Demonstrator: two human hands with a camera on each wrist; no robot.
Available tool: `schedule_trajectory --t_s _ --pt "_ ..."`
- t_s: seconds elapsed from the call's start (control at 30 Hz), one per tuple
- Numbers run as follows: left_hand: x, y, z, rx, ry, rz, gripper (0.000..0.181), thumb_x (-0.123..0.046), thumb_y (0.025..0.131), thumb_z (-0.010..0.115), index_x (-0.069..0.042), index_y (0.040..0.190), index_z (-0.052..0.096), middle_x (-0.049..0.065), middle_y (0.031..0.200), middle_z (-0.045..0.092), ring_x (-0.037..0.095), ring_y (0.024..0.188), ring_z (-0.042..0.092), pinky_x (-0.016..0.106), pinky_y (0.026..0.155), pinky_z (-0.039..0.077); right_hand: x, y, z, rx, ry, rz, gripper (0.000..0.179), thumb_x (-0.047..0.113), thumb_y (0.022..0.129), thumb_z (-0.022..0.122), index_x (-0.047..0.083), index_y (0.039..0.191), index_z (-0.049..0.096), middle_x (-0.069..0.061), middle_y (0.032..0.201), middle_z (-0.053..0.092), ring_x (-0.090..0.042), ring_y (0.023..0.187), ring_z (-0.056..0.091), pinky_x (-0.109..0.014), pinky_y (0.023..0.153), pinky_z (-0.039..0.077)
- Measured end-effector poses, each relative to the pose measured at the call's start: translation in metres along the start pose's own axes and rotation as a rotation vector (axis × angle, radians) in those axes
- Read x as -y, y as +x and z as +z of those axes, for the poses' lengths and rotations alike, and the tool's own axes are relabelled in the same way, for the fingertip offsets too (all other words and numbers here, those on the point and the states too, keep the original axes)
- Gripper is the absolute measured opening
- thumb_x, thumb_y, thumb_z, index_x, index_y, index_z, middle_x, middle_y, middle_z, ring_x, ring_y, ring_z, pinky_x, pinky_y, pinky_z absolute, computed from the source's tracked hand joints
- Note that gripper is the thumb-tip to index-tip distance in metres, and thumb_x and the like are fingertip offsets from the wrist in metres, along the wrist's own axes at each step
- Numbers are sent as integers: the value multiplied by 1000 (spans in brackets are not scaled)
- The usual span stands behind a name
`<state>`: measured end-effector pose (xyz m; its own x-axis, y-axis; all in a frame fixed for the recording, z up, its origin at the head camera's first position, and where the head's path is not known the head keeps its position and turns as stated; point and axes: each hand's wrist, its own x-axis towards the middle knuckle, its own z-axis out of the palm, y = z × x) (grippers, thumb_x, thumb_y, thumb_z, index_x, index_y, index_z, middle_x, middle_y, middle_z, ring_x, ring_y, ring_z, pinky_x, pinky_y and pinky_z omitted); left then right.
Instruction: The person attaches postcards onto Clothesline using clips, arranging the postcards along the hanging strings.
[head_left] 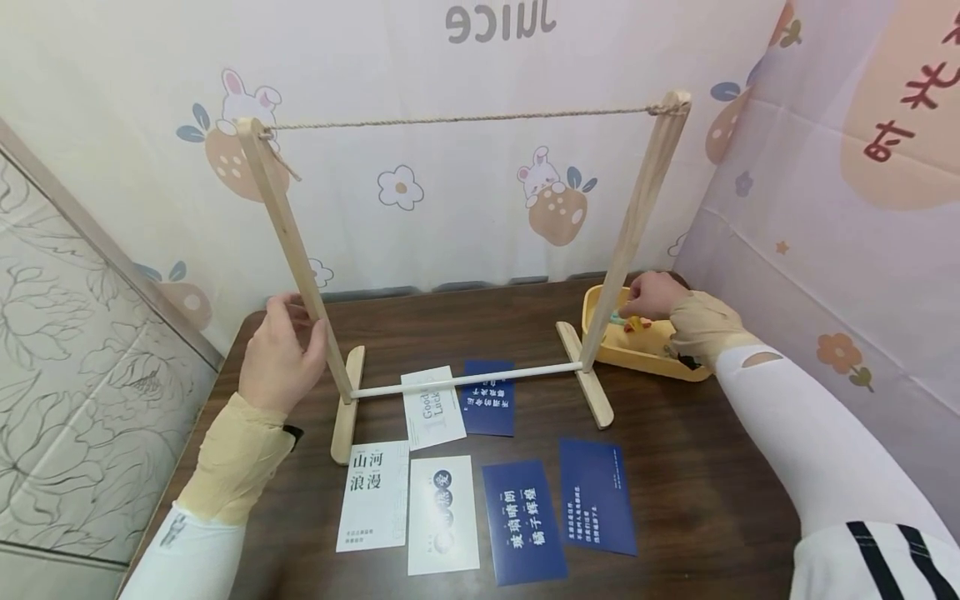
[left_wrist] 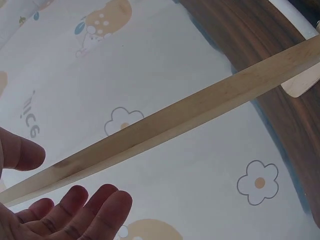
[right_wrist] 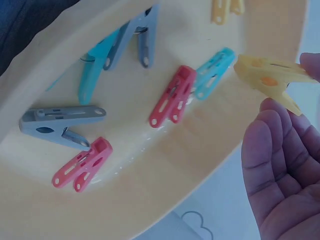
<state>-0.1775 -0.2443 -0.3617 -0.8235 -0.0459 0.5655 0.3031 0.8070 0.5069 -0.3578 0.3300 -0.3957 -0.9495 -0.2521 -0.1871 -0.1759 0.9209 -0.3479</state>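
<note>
My right hand [head_left: 658,296] is over the yellow basket [head_left: 651,362] at the back right. Between thumb and fingers it pinches a yellow clothespin [right_wrist: 265,75], seen in the right wrist view. Below it in the basket lie pink clothespins [right_wrist: 172,97], turquoise ones [right_wrist: 214,74] and grey-blue ones [right_wrist: 62,122]. My left hand [head_left: 281,358] is beside the left post [head_left: 288,237] of a wooden stand. Its thumb and fingers are spread on either side of the post, gripping nothing. A twine line [head_left: 457,119] runs between the tops of both posts.
White cards [head_left: 442,521] and dark blue cards [head_left: 525,533] lie on the brown table [head_left: 697,467], some under the stand's white crossbar [head_left: 525,372]. The right post [head_left: 637,217] stands in front of the basket. A printed curtain [head_left: 465,217] hangs behind.
</note>
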Motion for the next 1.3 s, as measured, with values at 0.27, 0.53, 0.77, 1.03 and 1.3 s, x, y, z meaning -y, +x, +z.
schedule_trajectory --t_s 0.27,0.53,0.77,1.03,1.3 --pt "-5 -2 -6 -47 13 35 37 -7 103 62 13 133 52 29 110 71 46 93 73 59 73 59 0 -14 -10 -97 40 -36 26 28 95 81 5 88 69 -6 79 67 -22 74 59 -34 66 46" --pt "-11 -5 -15 -81 24 87 36 -7 102 63 12 131 56 28 108 71 45 89 73 58 71 58 12 -30 -22 -188 147 -67 27 26 95 82 2 96 69 -6 83 67 -20 76 57 -32 67 46" --pt "-16 -4 -23 -114 20 116 32 -7 101 64 10 128 58 24 105 73 39 83 75 19 74 49 25 -50 -31 -259 228 -84 25 23 96 82 1 99 70 -9 88 68 -21 81 58 -29 64 48" --pt "-21 -5 -31 -163 16 149 32 -8 101 65 12 125 59 24 103 72 36 76 71 11 74 38 36 -65 -30 -322 307 -91 28 21 97 84 -1 106 70 -7 94 69 -16 83 60 -23 68 50" --pt "-30 -9 -33 -200 1 242 29 -9 99 66 11 119 63 21 97 72 32 71 72 8 74 42 49 -84 -28 -362 372 -116 27 19 96 85 -2 108 72 -4 92 70 -12 79 63 -22 67 53"
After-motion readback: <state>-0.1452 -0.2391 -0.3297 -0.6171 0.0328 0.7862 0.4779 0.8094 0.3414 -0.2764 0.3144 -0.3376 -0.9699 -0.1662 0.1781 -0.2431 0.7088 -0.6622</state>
